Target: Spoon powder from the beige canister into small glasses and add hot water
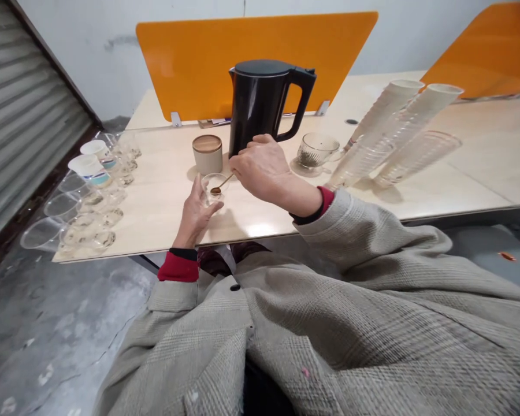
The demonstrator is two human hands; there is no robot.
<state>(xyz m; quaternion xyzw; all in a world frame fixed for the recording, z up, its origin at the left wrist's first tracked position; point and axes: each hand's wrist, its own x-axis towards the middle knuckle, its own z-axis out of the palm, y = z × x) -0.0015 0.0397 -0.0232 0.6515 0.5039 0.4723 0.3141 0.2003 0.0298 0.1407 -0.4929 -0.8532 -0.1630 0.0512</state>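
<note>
Left hand (pixel 195 212): fingers curled around a small clear glass cup (pixel 214 188), gripping it above the pale tabletop (pixel 164 190). Right hand (pixel 260 170): closed in a pinch on a slim brass spoon (pixel 222 183), its bowl at the cup's rim. Adjacent: beige canister with wooden lid (pixel 207 154); matte black electric kettle (pixel 260 104); glass mug holding dark tea leaves (pixel 314 151).

Left hand (pixel 195 214) holds a small glass (pixel 208 184), right hand (pixel 260 170) a spoon (pixel 223 182)

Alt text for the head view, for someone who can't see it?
Left hand steadies a small glass cup on a pale desk; right hand holds a gold-coloured spoon in it. A black electric kettle stands behind.
</note>
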